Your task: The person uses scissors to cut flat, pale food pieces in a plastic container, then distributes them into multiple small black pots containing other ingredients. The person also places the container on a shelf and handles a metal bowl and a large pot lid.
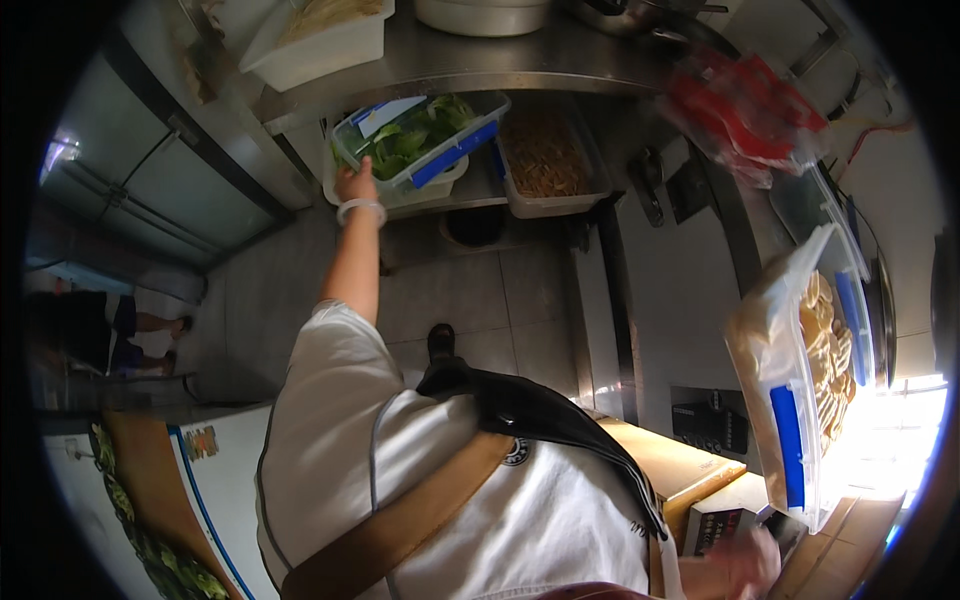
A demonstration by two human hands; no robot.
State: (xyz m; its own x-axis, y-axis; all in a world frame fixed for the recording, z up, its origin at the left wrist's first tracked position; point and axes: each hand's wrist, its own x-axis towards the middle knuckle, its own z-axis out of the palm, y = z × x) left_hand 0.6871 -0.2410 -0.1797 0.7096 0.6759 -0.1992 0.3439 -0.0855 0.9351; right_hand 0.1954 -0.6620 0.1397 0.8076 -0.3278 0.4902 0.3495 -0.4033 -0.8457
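My left hand reaches forward and grips the near left corner of a clear plastic lid with blue clips. The lid sits tilted over a white tub, and green leaves show beneath it. Under the steel counter, to the right of it, stands a clear tub of brown strips or pieces I cannot identify. My right hand is low at the right, blurred, near a printed box; its fingers are not clear.
A steel counter carries a white bin and a round white container. At right are red plastic packaging and a blue-clipped tub of pale slices. Another person is at far left. Leafy greens lie lower left.
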